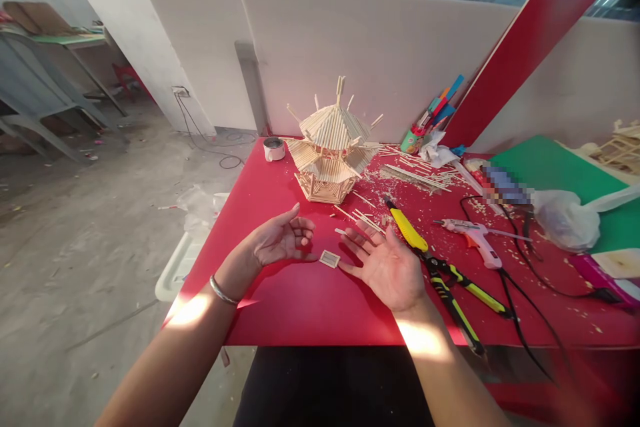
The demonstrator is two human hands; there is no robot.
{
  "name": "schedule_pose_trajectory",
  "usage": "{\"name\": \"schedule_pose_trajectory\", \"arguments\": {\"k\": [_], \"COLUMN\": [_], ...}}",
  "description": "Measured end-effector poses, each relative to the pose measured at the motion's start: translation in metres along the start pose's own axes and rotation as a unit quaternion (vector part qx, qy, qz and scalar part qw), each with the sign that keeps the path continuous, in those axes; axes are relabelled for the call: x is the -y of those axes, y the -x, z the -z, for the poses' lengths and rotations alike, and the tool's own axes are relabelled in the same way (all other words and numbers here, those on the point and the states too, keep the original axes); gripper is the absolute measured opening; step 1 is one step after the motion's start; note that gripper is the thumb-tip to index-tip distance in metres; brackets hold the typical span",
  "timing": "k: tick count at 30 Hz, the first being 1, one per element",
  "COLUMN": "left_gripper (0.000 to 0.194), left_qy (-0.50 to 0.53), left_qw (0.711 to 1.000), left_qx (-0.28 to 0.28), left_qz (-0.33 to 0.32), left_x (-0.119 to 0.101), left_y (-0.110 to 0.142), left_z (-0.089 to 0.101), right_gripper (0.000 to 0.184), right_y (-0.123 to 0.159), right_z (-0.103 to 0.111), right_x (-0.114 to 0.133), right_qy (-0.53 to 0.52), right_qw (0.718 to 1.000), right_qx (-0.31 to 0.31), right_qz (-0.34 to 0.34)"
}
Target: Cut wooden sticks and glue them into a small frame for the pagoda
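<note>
At twelve o'clock from the small frame (329, 259), stick pavilion (327, 127) stands, two roof tiers formed; frame itself unattached on red table (300, 313), loose sticks (419, 177) unused at two o'clock. Left hand (283, 238) and right hand (393, 270) spread, empty, flanking frame; fingertip contact unclear.

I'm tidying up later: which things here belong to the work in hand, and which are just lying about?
Likely part of it: small frame between left hand and right hand; stick model; loose sticks; knife; cutters; glue gun.

Probably just lying about: mug; plastic bag; crumpled tissue.
</note>
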State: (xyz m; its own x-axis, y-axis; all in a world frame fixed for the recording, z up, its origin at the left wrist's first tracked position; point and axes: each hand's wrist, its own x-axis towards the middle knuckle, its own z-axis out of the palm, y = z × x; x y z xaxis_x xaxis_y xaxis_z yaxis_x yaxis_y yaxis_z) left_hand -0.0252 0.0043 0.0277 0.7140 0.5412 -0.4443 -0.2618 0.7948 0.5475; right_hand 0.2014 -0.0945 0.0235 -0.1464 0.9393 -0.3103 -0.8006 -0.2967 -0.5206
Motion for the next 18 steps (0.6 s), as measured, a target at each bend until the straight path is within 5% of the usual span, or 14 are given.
{"name": "schedule_pose_trajectory", "arguments": {"k": [10, 18], "left_gripper": [0.039, 0.034], "left_qy": [0.03, 0.195], "left_qw": [0.999, 0.958], "left_qx": [-0.03, -0.192], "left_qz": [-0.003, -0.086], "left_x": [0.002, 0.044], "left_y": [0.006, 0.023], "left_z": [-0.007, -0.027], "right_gripper": [0.039, 0.04], "right_y": [0.003, 0.001], "right_z": [-0.004, 0.003], "right_x": [0.0, 0.0], "right_qy": [0.018, 0.028], "right_qw": [1.0, 1.0], "right_qx": [-0.008, -0.001], "right_qz": [0.005, 0.006]}}
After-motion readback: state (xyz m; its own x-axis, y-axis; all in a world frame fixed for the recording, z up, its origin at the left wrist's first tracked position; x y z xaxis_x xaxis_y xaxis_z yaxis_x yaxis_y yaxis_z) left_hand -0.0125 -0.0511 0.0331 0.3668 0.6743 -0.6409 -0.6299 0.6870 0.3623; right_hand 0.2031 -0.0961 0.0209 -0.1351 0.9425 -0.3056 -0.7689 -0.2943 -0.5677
